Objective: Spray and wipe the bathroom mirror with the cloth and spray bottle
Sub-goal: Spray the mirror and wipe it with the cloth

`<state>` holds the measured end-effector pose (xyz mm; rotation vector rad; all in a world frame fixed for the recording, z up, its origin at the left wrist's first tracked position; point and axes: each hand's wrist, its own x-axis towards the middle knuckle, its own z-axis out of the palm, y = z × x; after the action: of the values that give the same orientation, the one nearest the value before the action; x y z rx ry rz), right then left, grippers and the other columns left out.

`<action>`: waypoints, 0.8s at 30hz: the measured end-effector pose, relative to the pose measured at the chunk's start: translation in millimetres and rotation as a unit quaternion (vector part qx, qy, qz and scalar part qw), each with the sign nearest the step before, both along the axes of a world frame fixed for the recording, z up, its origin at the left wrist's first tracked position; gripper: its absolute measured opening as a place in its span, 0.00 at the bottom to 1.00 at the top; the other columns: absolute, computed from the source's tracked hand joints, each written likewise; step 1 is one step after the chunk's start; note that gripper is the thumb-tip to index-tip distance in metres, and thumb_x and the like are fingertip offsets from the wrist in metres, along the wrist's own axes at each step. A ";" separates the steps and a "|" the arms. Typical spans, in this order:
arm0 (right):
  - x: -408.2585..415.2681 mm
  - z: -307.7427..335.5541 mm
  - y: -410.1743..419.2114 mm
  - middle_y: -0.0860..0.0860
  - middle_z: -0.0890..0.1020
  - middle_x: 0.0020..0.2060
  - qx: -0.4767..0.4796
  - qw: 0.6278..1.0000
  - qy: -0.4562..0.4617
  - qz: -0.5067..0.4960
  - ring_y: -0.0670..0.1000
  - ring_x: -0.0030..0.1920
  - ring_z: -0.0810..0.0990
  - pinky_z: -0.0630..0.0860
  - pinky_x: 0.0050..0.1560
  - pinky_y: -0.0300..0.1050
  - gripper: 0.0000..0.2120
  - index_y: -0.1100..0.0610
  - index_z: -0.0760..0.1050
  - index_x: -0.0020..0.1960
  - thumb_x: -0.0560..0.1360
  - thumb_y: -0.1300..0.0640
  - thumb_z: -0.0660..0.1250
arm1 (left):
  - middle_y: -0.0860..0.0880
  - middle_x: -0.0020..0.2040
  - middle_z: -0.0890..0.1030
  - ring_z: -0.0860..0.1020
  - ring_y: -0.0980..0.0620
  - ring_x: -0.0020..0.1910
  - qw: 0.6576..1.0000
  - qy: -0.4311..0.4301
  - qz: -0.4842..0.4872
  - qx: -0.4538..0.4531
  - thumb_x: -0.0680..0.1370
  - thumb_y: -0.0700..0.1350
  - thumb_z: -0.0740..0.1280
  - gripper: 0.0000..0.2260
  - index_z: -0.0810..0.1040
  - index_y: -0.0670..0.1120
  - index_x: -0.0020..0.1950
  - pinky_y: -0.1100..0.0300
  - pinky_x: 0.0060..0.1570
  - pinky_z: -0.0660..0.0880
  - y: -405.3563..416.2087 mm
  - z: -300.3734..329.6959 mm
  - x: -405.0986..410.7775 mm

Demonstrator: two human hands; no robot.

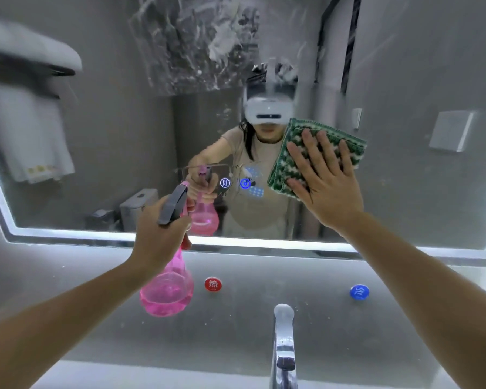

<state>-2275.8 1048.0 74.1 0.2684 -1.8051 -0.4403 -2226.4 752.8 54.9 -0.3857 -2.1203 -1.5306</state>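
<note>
far left, a white towel [30, 136] hangs below a blurred white fixture. next, the left hand [159, 228] curls round the neck of the pink spray bottle [167, 287], fingers wrapped under its grey trigger head, nozzle aimed at the mirror [110, 122]; pink liquid sits low in the bottle's bulb. the mirror has a lit edge strip and two small glowing blue icons near its middle (the person's reflection shows behind them). below, a red hot-water button [213, 284], a chrome tap [283, 343], then a blue cold-water button [359, 292] on the grey wall. to the right, the right hand [321, 175], fingers straight and spread, presses the folded green-and-white cloth [317, 144] flat against the glass.
</note>
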 end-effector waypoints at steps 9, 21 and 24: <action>-1.3 -80.4 5.7 0.52 0.55 0.76 0.049 0.998 -0.019 0.019 0.54 0.77 0.48 0.47 0.75 0.57 0.26 0.52 0.56 0.76 0.82 0.43 0.52 | 0.40 0.25 0.75 0.74 0.55 0.18 1.000 -0.012 0.008 -0.003 0.71 0.28 0.62 0.08 0.73 0.39 0.35 0.68 0.21 0.70 17.1 -40.6 -6.1; -4.1 -56.3 -4.1 0.51 0.61 0.74 0.123 0.991 -0.009 0.056 0.53 0.74 0.59 0.53 0.73 0.57 0.25 0.50 0.60 0.75 0.81 0.42 0.54 | 0.45 0.22 0.73 0.73 0.54 0.18 0.999 -0.005 0.011 0.029 0.71 0.28 0.62 0.10 0.73 0.41 0.35 0.66 0.20 0.70 4.4 -30.9 -8.2; -7.2 -19.3 -12.4 0.51 0.62 0.74 0.140 0.989 0.004 0.055 0.52 0.74 0.59 0.55 0.72 0.57 0.25 0.50 0.61 0.75 0.81 0.41 0.54 | 0.42 0.25 0.71 0.71 0.54 0.17 0.999 0.008 0.006 0.044 0.71 0.27 0.61 0.06 0.72 0.36 0.38 0.65 0.19 0.69 -3.9 -10.2 -10.4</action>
<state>-2283.0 1035.6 54.9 0.5586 -1.7091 -0.6158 -2236.8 748.9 44.6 -0.3514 -2.0325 -1.6013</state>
